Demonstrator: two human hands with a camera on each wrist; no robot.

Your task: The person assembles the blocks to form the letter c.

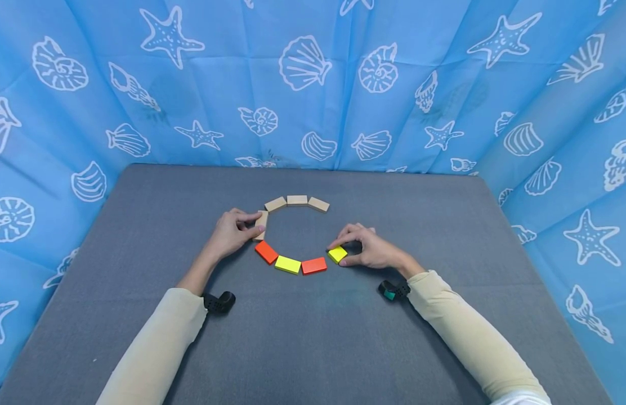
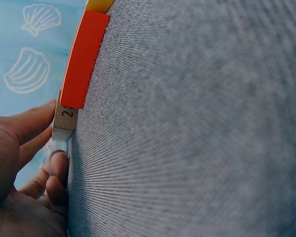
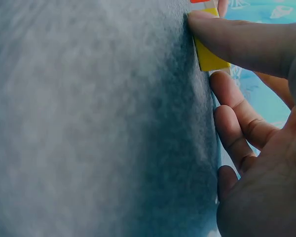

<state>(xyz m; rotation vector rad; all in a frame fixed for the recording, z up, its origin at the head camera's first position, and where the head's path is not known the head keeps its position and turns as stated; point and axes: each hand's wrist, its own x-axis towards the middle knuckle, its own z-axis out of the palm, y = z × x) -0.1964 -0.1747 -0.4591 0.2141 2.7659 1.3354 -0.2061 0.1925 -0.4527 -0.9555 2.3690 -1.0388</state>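
Small flat rectangular blocks lie in a curved line, open on the right side. With thumb and fingers, my left hand (image 1: 231, 232) grips a plain wooden block (image 1: 260, 226) at the curve's left end; printed digits show on this block in the left wrist view. My right hand (image 1: 370, 247) pinches a yellow block (image 1: 337, 255) between thumb and fingers at the lower right. Between the hands, along the near side, come a red block (image 1: 266, 252), another yellow block (image 1: 288, 265) and a second red block (image 1: 314, 266). The fingers partly cover both held blocks.
Three more plain wooden blocks, the middle one (image 1: 296, 200) among them, form the far side of the curve. Everything lies on a grey cloth-covered table (image 1: 313, 337). Behind and beside it hangs a blue curtain (image 1: 217, 84) with white shells and starfish.
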